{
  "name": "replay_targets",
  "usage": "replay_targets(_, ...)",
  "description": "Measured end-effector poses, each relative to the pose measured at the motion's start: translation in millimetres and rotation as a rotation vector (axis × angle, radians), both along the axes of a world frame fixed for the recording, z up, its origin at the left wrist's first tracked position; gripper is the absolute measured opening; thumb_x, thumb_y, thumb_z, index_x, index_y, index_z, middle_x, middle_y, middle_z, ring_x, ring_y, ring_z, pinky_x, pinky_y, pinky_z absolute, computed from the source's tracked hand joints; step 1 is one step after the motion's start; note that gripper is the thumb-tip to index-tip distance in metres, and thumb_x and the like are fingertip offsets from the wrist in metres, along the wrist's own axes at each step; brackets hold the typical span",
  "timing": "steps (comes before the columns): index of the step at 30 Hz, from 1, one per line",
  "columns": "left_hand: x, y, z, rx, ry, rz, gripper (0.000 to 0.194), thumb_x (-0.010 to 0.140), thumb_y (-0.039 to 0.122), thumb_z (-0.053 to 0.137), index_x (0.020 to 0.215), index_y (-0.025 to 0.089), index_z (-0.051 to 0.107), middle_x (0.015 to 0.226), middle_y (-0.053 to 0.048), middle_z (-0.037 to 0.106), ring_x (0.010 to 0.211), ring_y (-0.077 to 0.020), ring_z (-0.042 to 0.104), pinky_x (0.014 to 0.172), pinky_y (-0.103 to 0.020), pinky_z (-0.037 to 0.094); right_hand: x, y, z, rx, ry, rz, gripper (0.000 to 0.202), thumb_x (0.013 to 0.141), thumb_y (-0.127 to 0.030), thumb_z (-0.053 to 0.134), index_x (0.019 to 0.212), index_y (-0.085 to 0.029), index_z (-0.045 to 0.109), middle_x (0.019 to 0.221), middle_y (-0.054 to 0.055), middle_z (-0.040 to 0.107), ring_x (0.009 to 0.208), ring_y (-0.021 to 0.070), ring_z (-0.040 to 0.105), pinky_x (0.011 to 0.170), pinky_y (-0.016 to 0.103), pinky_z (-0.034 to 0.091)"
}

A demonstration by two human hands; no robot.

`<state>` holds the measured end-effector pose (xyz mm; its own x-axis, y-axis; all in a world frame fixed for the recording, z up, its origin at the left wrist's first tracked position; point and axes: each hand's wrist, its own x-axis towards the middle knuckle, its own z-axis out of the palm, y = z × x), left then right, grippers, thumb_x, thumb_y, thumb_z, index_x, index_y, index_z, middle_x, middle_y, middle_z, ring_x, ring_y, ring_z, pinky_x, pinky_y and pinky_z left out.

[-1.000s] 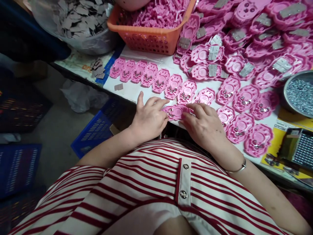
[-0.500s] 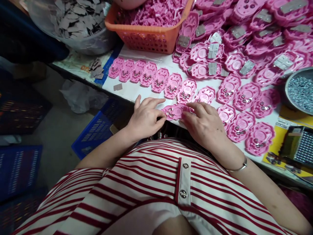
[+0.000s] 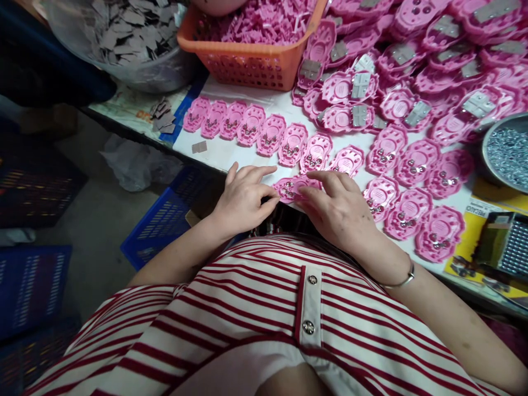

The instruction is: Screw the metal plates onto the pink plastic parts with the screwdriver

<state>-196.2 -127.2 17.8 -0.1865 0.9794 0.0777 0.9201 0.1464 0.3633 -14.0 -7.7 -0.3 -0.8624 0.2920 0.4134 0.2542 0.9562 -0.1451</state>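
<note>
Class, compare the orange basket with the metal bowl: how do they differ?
The orange basket has holes in its wall; the metal bowl looks solid. The basket has straight sides, the bowl a round rim. The basket holds pink pieces, the bowl silvery ones. Both are open-topped.

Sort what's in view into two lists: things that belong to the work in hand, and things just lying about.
Likely in the work:
- pink case in the right hand, left hand at its edge
- lined-up pink cases
- metal bowl of small parts

Apparently lying about:
- plastic bag
- blue crate
</note>
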Motion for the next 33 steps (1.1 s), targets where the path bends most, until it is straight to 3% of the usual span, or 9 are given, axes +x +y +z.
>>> replay_targets(9,-4.5,-0.9,-4.4,-0.002,-0.021,0.007,0.017,0.09,0.029,0.06,0.088,0.025,0.076,0.136,-0.006,0.062,0.125,-0.0272,0.056,0.116,-0.059,0.029,-29.5,-4.1,-3.6,-0.108,-0.019,0.135,0.025,0.096,-0.028,0.051,0.103,-0.015,0.071,0.124,0.013,0.065,0.111,0.0271,0.057,0.092,0.043,0.048)
replay_targets(24,-9.4,-0.5,-12.1,0.029,-0.096,-0.04,0.015,0.089,0.029,0.064,0.097,0.026,0.075,0.137,-0.006,0.062,0.126,-0.0256,0.056,0.116,-0.056,0.029,-32.9,-0.8,-8.7,-0.13,-0.046,0.104,0.024,0.095,-0.028,0.053,0.102,-0.016,0.072,0.124,0.013,0.066,0.112,0.0266,0.057,0.091,0.042,0.047)
replay_targets(33,-3.8,8.2,-13.1,0.112,-0.048,-0.023,0.009,0.088,0.024,0.064,0.085,0.024,0.073,0.134,-0.007,0.064,0.124,-0.0252,0.057,0.117,-0.058,0.026,-31.7,2.5,-12.0,-0.213,0.027,0.076,0.021,0.094,-0.028,0.056,0.097,-0.015,0.073,0.12,0.014,0.067,0.107,0.0252,0.06,0.09,0.043,0.05)
